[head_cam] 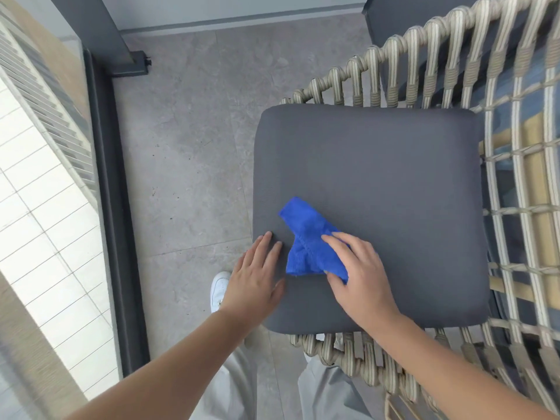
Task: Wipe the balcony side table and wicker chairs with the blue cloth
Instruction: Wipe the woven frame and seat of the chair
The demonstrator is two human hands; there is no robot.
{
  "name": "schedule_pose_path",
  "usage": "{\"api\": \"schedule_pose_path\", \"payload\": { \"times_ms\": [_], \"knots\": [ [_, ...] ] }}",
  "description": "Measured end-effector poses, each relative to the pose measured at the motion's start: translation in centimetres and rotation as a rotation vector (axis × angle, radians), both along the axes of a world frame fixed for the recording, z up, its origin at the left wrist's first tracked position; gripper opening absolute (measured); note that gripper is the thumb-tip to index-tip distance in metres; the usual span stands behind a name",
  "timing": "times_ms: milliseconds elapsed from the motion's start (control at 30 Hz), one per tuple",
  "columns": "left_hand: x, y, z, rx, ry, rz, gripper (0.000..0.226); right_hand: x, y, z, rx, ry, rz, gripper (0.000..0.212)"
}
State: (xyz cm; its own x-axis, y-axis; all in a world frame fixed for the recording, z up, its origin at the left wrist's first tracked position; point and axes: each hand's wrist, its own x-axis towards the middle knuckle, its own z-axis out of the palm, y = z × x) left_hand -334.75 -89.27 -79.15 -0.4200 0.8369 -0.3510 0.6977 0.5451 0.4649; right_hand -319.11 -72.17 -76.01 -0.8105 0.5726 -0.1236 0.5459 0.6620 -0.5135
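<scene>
Wicker chair (pixel 512 95) filled most of the head view, its woven rim curving from beyond both hands round to the right of the right hand. Its grey seat cushion (pixel 378 165) lay flat inside that frame and carried both hands near its closer left corner; most of its bare surface stretched away ahead of the fingers and off to the right. The side table was not in view.

The blue cloth (pixel 306 237), bunched and crumpled, sat on the cushion directly under and just ahead of the right hand (pixel 360 274). Its long axis ran on a slant, from the end tucked beneath that palm up and leftward to a free corner pointing away from the person. The right hand lay over the cloth's closer end with fingers spread and fairly straight, thumb against its lower edge, pressing rather than pinching as far as could be seen. The left hand (pixel 254 277) rested flat and empty on the cushion just left of the cloth, fingers extended, close beside it but apparently not touching.

The right hand was plainly the working one, and the unwiped expanse lay forward and rightward of it, so the next stroke probably called for pushing that way while the left steadied the cushion.
</scene>
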Motion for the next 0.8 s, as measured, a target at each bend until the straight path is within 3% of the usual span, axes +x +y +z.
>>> {"api": "schedule_pose_path", "payload": {
  "times_ms": [300, 467, 567, 800],
  "knots": [
    [-5.6, 2.3, 1.3, -0.078, -0.018, 0.175, 0.061, -17.7, 11.0, 0.6, 0.036, 0.086, -0.099, 0.059],
    [-7.4, 1.6, 1.7, -0.103, -0.042, 0.252, 0.055, -26.3, 13.7, -1.0, 0.061, -0.233, 0.0, 0.046],
    [-8.0, 0.6, 1.8, -0.128, -0.042, 0.314, 0.052, -28.2, 12.0, -1.9, 0.055, -0.418, 0.035, 0.059],
    [-7.9, -1.4, 1.5, -0.15, -0.072, 0.418, 0.054, -25.2, 7.0, -2.3, 0.21, -0.413, 0.374, 0.054]
  ]
}}
